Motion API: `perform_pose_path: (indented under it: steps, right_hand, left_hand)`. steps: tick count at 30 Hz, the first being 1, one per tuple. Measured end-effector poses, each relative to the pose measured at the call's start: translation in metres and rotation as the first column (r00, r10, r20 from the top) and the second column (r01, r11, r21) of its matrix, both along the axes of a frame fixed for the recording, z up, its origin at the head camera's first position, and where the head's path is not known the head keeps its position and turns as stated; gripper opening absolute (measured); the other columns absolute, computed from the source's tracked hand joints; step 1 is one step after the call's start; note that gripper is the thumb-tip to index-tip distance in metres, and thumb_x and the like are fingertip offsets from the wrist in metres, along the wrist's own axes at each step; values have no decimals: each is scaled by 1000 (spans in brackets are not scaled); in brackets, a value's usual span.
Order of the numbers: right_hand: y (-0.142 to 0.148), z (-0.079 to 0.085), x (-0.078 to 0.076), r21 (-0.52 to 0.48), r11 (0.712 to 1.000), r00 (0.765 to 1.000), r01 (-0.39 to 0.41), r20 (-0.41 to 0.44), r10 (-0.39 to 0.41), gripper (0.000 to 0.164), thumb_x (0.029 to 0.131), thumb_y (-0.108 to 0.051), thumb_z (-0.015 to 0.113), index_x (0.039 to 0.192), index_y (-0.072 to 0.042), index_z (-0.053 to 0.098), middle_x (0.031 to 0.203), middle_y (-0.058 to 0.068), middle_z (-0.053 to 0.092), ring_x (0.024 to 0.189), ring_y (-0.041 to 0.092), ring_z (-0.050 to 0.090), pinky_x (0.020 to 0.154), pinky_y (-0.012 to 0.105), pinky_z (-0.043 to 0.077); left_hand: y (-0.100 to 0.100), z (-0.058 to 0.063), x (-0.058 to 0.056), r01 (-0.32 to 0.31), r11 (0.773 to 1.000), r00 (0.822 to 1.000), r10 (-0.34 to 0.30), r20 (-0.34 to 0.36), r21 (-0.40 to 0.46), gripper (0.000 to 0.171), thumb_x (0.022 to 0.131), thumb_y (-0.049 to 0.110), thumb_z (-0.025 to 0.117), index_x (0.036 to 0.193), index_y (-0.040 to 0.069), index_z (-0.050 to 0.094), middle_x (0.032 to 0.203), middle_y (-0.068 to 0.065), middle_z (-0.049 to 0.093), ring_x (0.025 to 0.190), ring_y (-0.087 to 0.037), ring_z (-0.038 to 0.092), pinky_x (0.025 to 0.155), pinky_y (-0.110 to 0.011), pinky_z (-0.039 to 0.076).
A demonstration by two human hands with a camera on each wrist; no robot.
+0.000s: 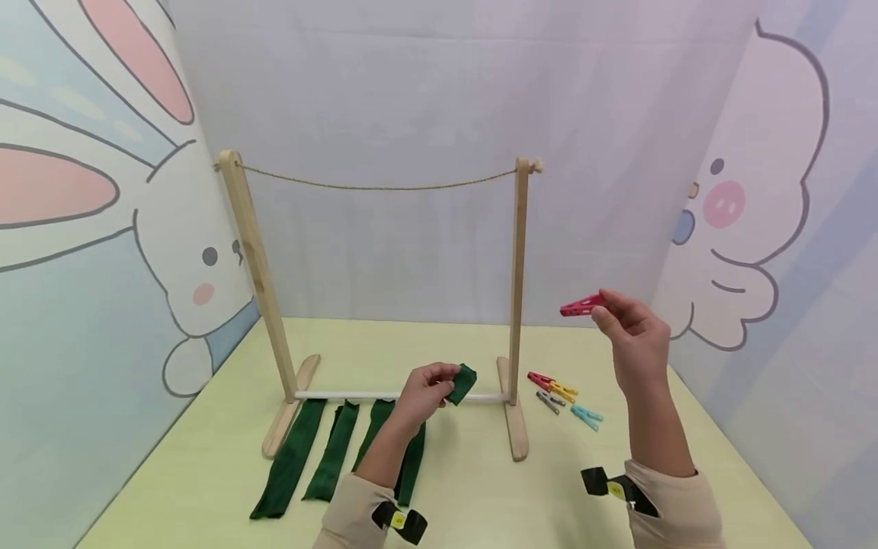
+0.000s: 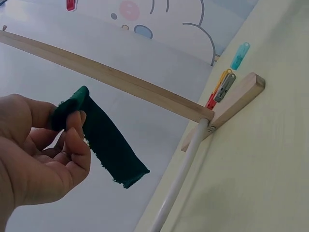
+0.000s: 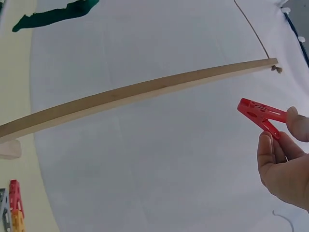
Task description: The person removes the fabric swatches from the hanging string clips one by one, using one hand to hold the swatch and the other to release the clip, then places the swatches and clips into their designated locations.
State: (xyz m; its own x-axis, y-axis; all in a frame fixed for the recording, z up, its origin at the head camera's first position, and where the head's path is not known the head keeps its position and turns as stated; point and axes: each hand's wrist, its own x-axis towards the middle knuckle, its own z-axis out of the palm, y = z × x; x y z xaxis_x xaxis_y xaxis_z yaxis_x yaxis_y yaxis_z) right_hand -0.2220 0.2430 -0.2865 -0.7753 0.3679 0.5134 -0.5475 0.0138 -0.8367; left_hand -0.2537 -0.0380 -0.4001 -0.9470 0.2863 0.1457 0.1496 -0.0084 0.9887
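My left hand [image 1: 427,393] pinches one end of a dark green cloth strip [image 2: 113,145] between thumb and fingers, and the rest of the strip hangs free. In the head view, this strip overlaps the white bar [image 1: 480,397] at the foot of a wooden frame. To the right of the frame, my raised right hand [image 1: 636,339] holds a red clothespin [image 3: 258,113] by its handle ends, with the tip pointing left toward the right post [image 1: 519,282]. A thin rope [image 1: 384,188] sags between the tops of the two posts, with nothing hanging on it.
Several green strips [image 1: 331,454] lie on the table at the left, partly behind my left forearm. Red, yellow, grey and blue clothespins [image 1: 586,416] lie right of the frame's right foot [image 1: 516,431]. Printed walls enclose the table on the sides.
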Motion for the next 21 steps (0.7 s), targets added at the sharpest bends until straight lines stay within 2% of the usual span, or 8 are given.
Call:
perform_pose_path:
  steps: [5,7,12,13,16,21]
  right_hand:
    - [8,-21,4,-78,997,995,24,103,-16,33,82,-4,70,113,5,63,90,4,64,79,14,55,75,16,48]
    - [12,-29,5,-108,994,990,35,140,-20,33,82,-6,70,113,3,64,90,3,64,80,14,56,75,16,48]
    - [21,-46,6,-179,984,984,29,181,4,32,82,-6,70,113,2,65,93,3,62,79,11,60,77,17,48]
    - [23,-50,5,-191,981,984,26,180,9,33,82,-5,70,113,2,65,93,3,62,78,10,60,77,17,48]
    - [28,-59,3,-215,976,981,19,195,24,35,81,-6,71,113,4,64,91,2,64,77,10,62,76,17,48]
    - [37,-77,-1,-224,974,968,26,248,31,22,80,-9,72,102,-5,70,89,1,65,77,9,63,75,17,48]
  left_hand:
    - [2,8,9,-2,999,1000,2,3,-48,26,92,-7,49,116,-8,59,95,-14,57,73,-17,51,62,-30,44]
    - [3,2,7,-11,998,1000,11,8,-60,26,92,-7,49,116,-8,59,96,-13,57,74,-17,51,61,-28,43]
    - [3,-30,-8,-20,996,999,23,35,-82,26,92,-4,49,115,-2,61,97,-9,57,77,-17,52,60,-28,44]
    - [4,-33,-9,-21,995,999,25,40,-94,26,92,-4,49,115,-2,62,97,-9,57,78,-18,52,60,-28,45]
    - [3,-39,-8,-22,995,998,29,63,-99,26,92,-5,49,115,-2,62,97,-9,57,80,-18,52,62,-28,46]
    - [2,-48,3,-11,998,995,17,97,-62,25,91,-4,53,115,-5,60,91,-10,54,77,-17,52,63,-30,50]
